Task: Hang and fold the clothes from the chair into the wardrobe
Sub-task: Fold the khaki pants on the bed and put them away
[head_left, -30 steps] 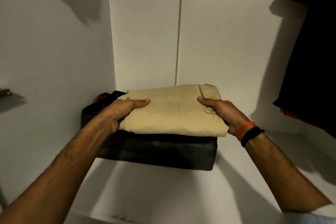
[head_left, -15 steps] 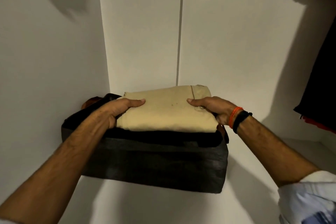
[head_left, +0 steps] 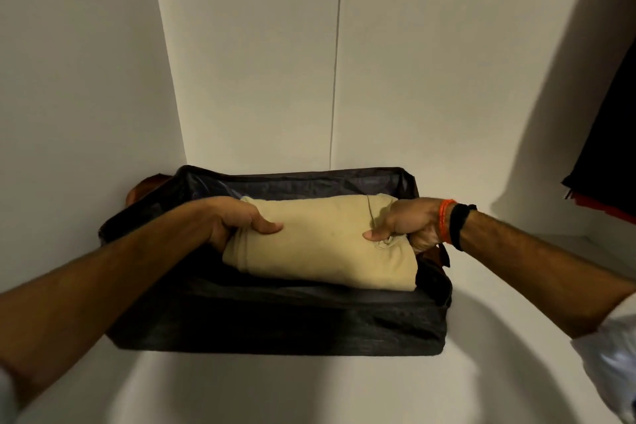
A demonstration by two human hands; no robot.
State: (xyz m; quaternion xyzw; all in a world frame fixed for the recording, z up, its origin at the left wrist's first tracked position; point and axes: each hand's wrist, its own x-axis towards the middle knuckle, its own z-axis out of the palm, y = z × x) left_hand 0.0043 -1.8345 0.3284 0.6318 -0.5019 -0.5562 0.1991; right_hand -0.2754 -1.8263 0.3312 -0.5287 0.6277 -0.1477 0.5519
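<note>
Folded beige garment (head_left: 320,241) lowered into dark bin (head_left: 275,323) — both hands gripping ends.

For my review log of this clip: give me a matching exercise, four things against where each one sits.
Things:
1. beige folded garment
2. dark fabric bin
3. orange and black wristbands
4. dark hanging clothes

Places:
A. far right edge
B. on the right wrist
C. on the shelf in the back left corner
D. in the bin, gripped by the left hand and right hand

Pairs: 1-D, 2-C, 3-B, 4-A
</note>
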